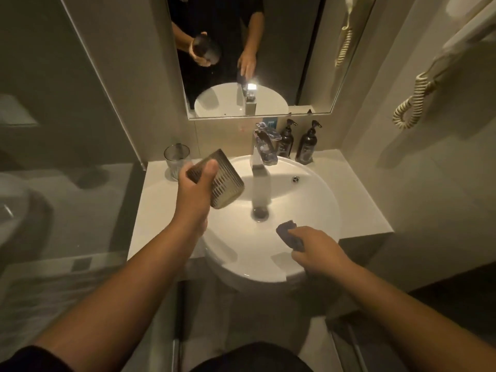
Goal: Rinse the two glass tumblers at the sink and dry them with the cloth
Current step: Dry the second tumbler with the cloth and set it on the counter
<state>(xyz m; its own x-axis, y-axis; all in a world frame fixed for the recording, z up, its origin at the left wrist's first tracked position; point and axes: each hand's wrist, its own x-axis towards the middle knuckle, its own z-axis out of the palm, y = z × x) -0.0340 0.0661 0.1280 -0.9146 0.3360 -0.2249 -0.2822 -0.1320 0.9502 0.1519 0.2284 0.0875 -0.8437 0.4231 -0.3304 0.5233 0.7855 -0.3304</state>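
Right hand (314, 247) grips cloth (288, 233) beside drain (259, 212).

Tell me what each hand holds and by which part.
The left hand grips a ribbed glass tumbler round its side wall, tilted over the basin. The right hand pinches a crumpled blue cloth by one end.

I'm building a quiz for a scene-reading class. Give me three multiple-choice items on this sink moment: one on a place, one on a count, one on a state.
1. Where does the second tumbler stand?
A. In the basin
B. On the counter left of the basin
C. Beside the bottles

2. How many dark pump bottles stand behind the basin?
A. One
B. Two
C. Three

3. What does the right hand hold?
A. Nothing
B. A tumbler
C. The cloth

Key: B, it stands upright at the counter's back left; B, two stand right of the tap; C, its fingers grip the bluish cloth.
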